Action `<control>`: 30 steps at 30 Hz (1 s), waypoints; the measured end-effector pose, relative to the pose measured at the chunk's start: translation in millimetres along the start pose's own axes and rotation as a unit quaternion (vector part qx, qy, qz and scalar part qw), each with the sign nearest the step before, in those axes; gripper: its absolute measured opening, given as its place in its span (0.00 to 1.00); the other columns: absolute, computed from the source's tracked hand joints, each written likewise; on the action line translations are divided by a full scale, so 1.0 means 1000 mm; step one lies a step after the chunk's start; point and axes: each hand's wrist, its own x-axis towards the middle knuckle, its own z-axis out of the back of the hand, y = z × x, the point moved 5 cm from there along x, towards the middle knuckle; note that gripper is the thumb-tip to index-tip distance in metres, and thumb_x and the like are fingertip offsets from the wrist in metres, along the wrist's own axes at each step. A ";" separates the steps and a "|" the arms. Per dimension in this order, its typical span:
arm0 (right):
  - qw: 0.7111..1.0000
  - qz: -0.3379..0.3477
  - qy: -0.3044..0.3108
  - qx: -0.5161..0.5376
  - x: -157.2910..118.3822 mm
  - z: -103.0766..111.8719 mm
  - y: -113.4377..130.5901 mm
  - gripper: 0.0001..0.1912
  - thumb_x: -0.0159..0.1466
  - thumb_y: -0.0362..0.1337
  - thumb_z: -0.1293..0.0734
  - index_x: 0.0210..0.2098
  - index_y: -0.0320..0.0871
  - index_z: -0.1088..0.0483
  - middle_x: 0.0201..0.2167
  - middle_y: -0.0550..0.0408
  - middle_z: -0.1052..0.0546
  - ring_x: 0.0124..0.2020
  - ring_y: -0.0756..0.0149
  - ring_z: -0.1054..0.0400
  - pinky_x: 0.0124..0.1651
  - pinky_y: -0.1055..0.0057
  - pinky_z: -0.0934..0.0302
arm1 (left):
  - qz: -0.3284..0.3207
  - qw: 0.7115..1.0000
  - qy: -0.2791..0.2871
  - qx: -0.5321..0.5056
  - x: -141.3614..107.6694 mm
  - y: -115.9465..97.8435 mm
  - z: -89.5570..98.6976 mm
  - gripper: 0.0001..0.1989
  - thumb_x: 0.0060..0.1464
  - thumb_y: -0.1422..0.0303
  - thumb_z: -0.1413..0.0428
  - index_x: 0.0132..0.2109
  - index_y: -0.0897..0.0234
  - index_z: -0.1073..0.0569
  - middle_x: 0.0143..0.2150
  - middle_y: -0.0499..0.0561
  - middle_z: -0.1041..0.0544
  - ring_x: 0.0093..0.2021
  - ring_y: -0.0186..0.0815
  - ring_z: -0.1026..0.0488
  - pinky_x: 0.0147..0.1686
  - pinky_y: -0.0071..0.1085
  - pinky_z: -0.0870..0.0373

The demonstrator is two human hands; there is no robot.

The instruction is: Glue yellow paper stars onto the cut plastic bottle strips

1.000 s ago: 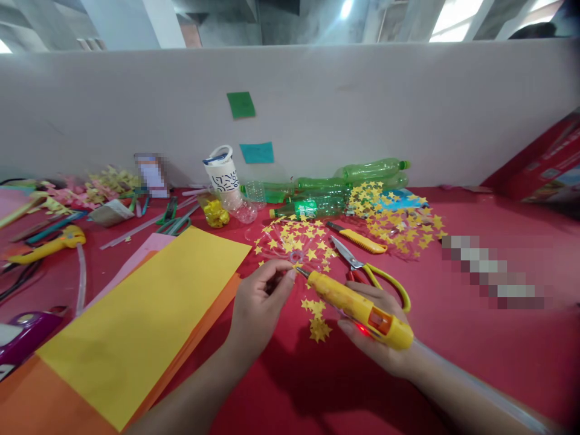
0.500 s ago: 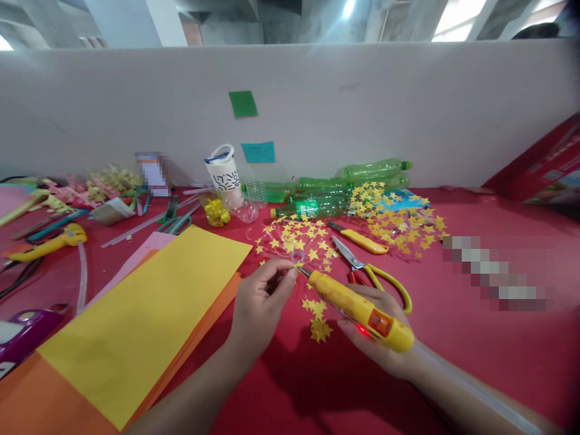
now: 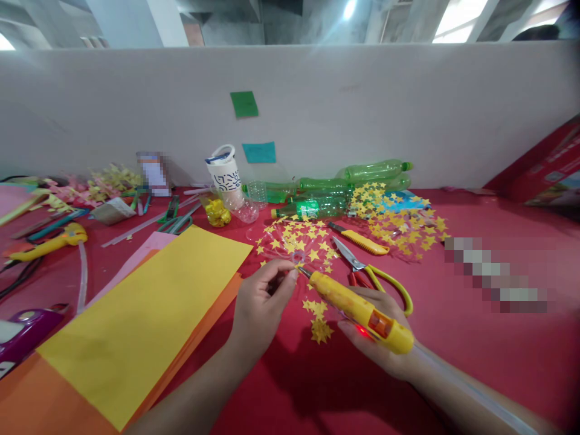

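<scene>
A small yellow star (image 3: pixel 298 266) is pinched between the thumb and forefinger of my left hand (image 3: pixel 263 299). My right hand (image 3: pixel 383 332) is wrapped round a yellow glue gun (image 3: pixel 357 308), its metal nozzle at the star and a red light glowing on its side. Just beyond my fingertips, yellow stars (image 3: pixel 313 255) are spread over a clear plastic piece with thin strips. A small pile of loose stars (image 3: pixel 321 330) lies on the red table (image 3: pixel 290 393) below the nozzle.
Yellow paper (image 3: pixel 149 320) lies over orange sheets at left. Scissors (image 3: pixel 385 281) and a yellow cutter (image 3: pixel 365 241) sit beyond my right hand. Green bottles (image 3: pixel 326 204), a white tumbler (image 3: pixel 226 172) and a second star-covered piece (image 3: pixel 408 226) stand or lie at the back.
</scene>
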 end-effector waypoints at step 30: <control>0.997 0.053 -0.041 -0.038 0.012 -0.001 -0.007 0.05 0.56 0.35 0.31 0.31 0.46 0.32 0.35 0.52 0.30 0.35 0.63 0.32 0.36 0.68 0.33 | 0.268 0.882 0.233 -0.311 -0.018 0.003 -0.033 0.07 0.54 0.70 0.48 0.28 0.66 0.34 0.13 0.39 0.42 0.13 0.21 0.55 0.13 0.22 0.60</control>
